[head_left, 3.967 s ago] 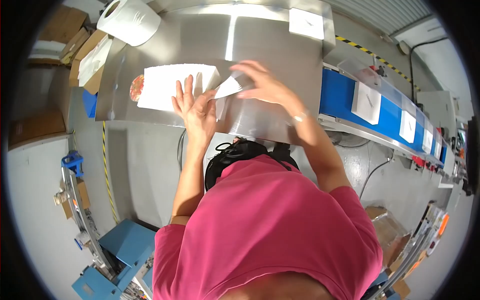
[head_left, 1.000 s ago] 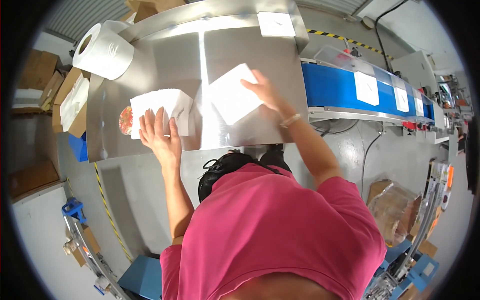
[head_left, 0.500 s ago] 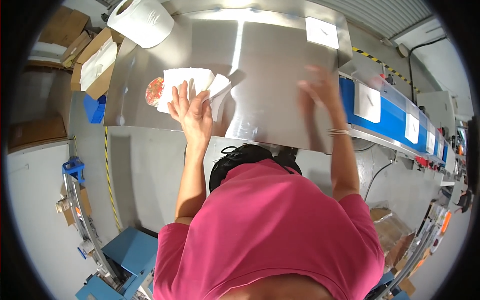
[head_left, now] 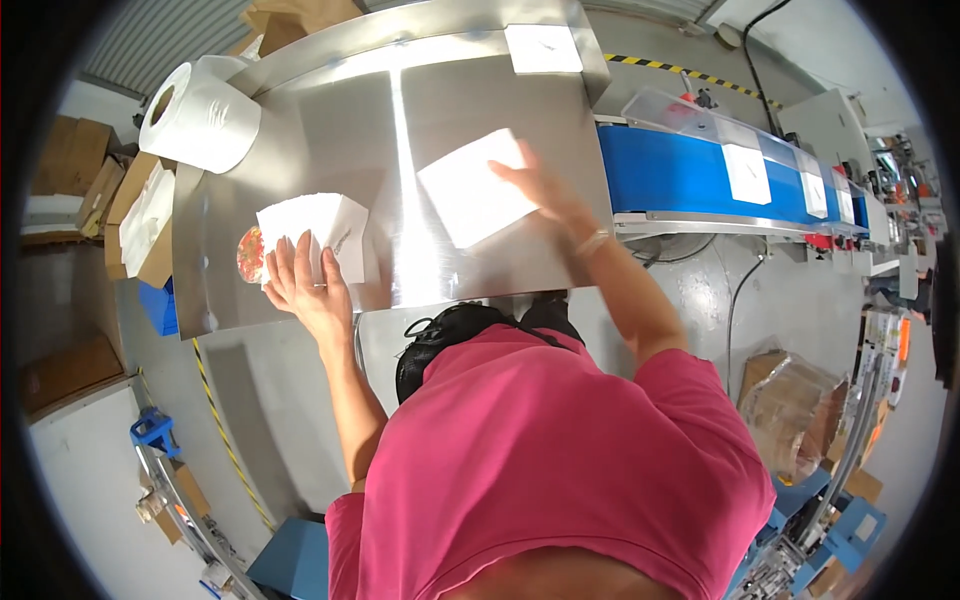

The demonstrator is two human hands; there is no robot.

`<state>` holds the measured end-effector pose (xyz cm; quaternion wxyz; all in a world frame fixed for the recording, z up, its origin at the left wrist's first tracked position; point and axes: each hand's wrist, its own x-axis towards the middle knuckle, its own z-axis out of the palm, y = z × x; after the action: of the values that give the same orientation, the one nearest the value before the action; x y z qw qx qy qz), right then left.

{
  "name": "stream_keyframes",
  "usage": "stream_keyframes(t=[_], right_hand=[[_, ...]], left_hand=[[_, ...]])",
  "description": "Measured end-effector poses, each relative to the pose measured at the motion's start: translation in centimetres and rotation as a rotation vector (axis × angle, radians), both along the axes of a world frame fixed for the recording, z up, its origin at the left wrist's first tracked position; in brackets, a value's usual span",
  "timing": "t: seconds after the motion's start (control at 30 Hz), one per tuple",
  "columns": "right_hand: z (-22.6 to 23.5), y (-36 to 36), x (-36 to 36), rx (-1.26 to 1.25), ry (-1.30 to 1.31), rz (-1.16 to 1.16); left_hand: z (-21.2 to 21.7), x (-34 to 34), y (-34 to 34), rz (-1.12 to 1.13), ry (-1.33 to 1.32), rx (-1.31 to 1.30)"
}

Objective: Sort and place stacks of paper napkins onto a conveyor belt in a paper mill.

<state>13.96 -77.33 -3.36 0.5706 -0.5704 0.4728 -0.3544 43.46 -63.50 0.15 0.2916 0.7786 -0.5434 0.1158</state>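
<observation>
My left hand [head_left: 308, 285] lies with fingers stretched over white folded sheets or flat packets [head_left: 345, 225] on the left of the metal table. Beside its fingertips, a round red-patterned thing [head_left: 250, 255] shows partly from under the white stack. My right hand [head_left: 550, 195], smeared by motion, has its fingers on the upper right edge of a square white packet [head_left: 470, 195]. This packet is over the middle right of the table; I cannot tell whether it rests on the surface.
The steel table [head_left: 330, 130] has a raised back rim. A big white roll [head_left: 225, 120] stands at its back left, another white packet [head_left: 543, 48] at its back right. To the right runs a blue conveyor belt [head_left: 660, 170] with several white packets. Left is an open cardboard box [head_left: 120, 215].
My right hand has come back from the belt's end over the table with a white packet. My left hand's fingers have flattened onto the stack. The whole view has turned.
</observation>
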Motion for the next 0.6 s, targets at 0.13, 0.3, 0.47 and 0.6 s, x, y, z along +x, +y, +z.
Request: stream_keyframes(t=[0.13,0.3,0.47,0.6], right_hand=[[-3.0,-2.4,-12.9,-0.149,0.257,-0.271],[-2.0,-4.5,-20.7,-0.300,1.254,-0.633],[-0.8,-3.9,-6.7,-0.699,0.786,-0.171],[2.4,-0.8,9.4,-0.333,0.181,0.499]], left_hand=[[0.3,0.1,0.3,0.033,-0.003,0.030],[-0.2,0.5,0.3,-0.035,-0.037,-0.037],[0.4,-0.4,0.5,-0.052,0.069,-0.042],[0.6,-0.2,0.5,-0.073,0.074,-0.014]])
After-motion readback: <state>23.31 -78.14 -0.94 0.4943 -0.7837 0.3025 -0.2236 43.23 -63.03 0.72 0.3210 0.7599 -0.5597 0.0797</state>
